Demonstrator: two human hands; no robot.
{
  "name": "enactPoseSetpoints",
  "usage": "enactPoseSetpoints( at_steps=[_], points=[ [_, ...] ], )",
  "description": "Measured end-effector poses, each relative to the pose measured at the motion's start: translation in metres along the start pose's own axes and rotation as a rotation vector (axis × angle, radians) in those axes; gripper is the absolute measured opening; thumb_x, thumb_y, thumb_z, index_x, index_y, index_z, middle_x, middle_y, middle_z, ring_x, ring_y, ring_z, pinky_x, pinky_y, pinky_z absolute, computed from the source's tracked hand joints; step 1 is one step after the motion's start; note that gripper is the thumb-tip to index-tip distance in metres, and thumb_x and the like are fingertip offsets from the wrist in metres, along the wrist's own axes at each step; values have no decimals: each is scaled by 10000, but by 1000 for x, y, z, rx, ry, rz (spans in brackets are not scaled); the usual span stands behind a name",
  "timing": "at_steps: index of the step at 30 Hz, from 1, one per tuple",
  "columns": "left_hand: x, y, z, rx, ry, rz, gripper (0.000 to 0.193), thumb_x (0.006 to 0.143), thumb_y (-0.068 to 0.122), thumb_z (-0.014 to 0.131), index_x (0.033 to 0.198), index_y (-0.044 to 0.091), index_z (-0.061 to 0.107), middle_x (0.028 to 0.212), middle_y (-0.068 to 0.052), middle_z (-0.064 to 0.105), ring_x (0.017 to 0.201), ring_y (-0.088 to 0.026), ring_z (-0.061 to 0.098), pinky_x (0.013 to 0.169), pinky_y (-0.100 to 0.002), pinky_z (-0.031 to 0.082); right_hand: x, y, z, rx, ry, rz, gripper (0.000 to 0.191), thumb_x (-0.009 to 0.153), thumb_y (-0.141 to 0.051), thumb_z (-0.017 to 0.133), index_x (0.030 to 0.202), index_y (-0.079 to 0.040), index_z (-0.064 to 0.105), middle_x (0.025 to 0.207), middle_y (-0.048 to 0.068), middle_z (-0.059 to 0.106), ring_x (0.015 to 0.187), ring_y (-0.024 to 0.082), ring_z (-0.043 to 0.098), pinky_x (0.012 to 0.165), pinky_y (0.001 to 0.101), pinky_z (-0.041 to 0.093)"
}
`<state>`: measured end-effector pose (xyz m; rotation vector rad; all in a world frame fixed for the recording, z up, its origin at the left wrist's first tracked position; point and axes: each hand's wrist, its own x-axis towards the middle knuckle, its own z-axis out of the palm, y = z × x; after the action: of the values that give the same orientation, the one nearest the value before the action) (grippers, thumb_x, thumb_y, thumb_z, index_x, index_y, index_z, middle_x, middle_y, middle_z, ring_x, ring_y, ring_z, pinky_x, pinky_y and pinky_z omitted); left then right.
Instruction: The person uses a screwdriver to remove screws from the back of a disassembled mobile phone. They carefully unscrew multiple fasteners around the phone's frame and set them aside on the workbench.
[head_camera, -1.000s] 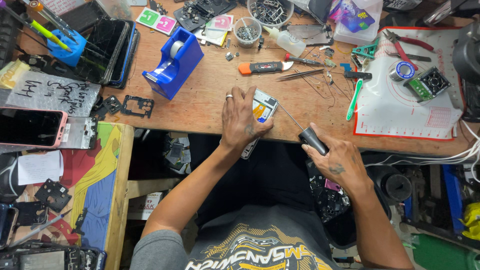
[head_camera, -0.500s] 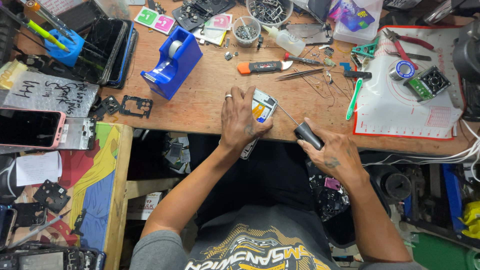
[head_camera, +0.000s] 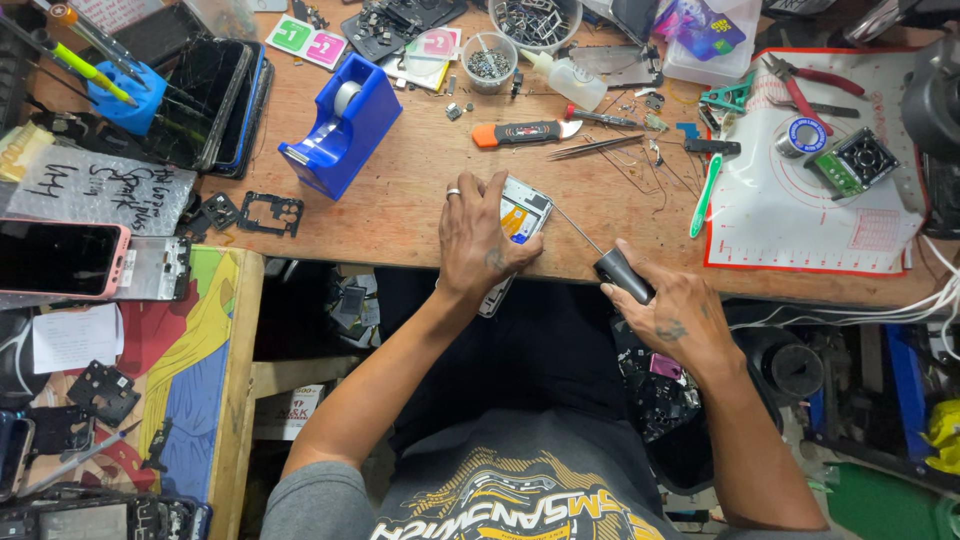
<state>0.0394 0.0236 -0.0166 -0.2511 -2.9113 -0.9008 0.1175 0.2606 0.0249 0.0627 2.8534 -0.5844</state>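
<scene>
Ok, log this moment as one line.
left hand presses opened phone on wooden bench | right hand holds screwdriver, tip at phone
</scene>
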Motion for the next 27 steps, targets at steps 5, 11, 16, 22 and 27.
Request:
enactPoseSetpoints(
  at_steps=[5, 11, 16, 22, 27],
  points=[
    [0, 2, -1, -2, 9, -4, 901, 604, 422, 781, 1362, -14, 562, 1098, -184, 492, 1087, -347, 517, 938, -484, 470, -1, 3, 1, 4, 34, -42, 655, 844, -469, 718, 1440, -227, 594, 905, 252, 733, 802, 436, 719, 762, 498, 558],
    [0, 3, -1, 1, 0, -18, 894, 606, 408, 791, 1366, -1, 557, 1111, -184, 494, 1084, -348, 520, 948, -483, 469, -5, 4, 0, 37, 18, 7, 665, 836, -471, 723, 1437, -218, 595, 874, 254, 735, 790, 416, 730, 780, 478, 562],
    [0, 3, -1, 0, -2, -21, 898, 606, 410, 790, 1370, 0, 554, 1109, -187, 493, 1086, -352, 522, 947, -484, 470, -7, 4, -2, 46, 46, -35, 665, 831, -456, 732, 1433, -205, 604, 877, 258, 731, 779, 423, 720, 747, 480, 558],
    [2, 2, 1, 2, -17, -24, 926, 598, 434, 787, 1374, -9, 546, 1095, -188, 488, 1074, -351, 519, 925, -482, 470, -6, 0, -2, 68, 14, -1, 663, 825, -454, 734, 1424, -202, 604, 844, 260, 732, 744, 407, 731, 756, 468, 563],
    [1, 1, 2, 0, -5, -11, 928, 601, 452, 787, 1371, -10, 552, 1098, -189, 488, 1071, -351, 520, 929, -488, 469, -6, -3, -3, 77, 21, 2, 649, 830, -445, 736, 1412, -182, 616, 821, 263, 723, 739, 407, 729, 738, 465, 560]
  ],
)
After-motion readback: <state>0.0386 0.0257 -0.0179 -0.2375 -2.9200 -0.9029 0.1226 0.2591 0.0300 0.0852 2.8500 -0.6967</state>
